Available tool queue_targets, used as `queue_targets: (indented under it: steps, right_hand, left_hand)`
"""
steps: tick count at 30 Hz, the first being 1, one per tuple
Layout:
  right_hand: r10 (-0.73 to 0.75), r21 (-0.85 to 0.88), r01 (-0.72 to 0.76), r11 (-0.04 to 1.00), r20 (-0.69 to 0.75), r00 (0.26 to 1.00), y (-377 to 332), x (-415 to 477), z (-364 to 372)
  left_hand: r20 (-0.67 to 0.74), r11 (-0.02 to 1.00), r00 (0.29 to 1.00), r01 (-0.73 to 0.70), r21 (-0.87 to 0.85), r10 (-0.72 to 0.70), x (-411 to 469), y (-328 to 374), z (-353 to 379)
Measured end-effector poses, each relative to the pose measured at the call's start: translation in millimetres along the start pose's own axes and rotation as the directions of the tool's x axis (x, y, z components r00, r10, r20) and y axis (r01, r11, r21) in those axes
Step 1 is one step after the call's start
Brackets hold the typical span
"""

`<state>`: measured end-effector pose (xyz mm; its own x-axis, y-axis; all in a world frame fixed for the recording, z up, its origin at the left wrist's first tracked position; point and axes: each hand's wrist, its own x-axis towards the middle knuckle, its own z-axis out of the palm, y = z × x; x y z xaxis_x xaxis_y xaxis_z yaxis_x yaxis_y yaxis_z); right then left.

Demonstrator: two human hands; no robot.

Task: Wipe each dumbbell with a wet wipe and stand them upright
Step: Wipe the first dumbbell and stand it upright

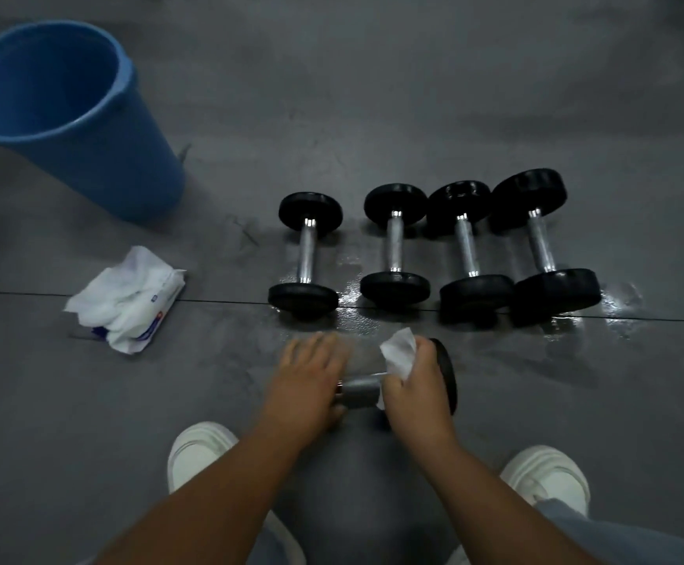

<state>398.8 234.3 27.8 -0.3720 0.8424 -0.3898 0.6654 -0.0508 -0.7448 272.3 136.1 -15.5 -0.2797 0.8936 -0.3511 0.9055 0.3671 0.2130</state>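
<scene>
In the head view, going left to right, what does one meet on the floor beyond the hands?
Blue bucket, first dumbbell, second dumbbell, third dumbbell, fourth dumbbell; the wipes pack overlaps the bucket, so omitted.

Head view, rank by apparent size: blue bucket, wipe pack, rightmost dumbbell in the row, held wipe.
1. blue bucket
2. wipe pack and rightmost dumbbell look about alike; not ranked
3. held wipe, partly hidden by fingers
</scene>
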Motion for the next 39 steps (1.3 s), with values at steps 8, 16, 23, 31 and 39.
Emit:
queue_targets:
  steps: [8, 16, 23, 31, 39]
  right_hand:
    - [-0.385, -0.455, 0.635, 0.625, 0.528, 0.757, 38, 8, 42]
    - [-0.166, -0.587, 0.637, 0.499, 0.657, 0.736, 18, 39, 61]
    - [-0.306, -0.594, 0.699, 0.398, 0.633, 0.711, 41, 9, 57]
    - [-0.416, -0.406, 0.700, 0.588, 0.590, 0.692, 30, 19, 48]
    - [-0.361, -0.467, 0.662, 0.586, 0.580, 0.730, 31, 24, 61]
  left_hand:
    - [0.231, 0.756, 0.939, 0.342, -0.559, -0.253, -19, -17, 15]
    - [0.272, 0.671, 0.939, 0.341, -0.659, -0.211, -5, -26, -2]
    - [0.318, 0.655, 0.933, 0.345, -0.672, -0.166, 4, -34, -2]
    - [0.384, 0.648, 0.913, 0.376, -0.663, -0.136, 14, -41, -3]
    - [0.380, 0.293, 0.921, 0.387, -0.874, -0.082, -2, -53, 4]
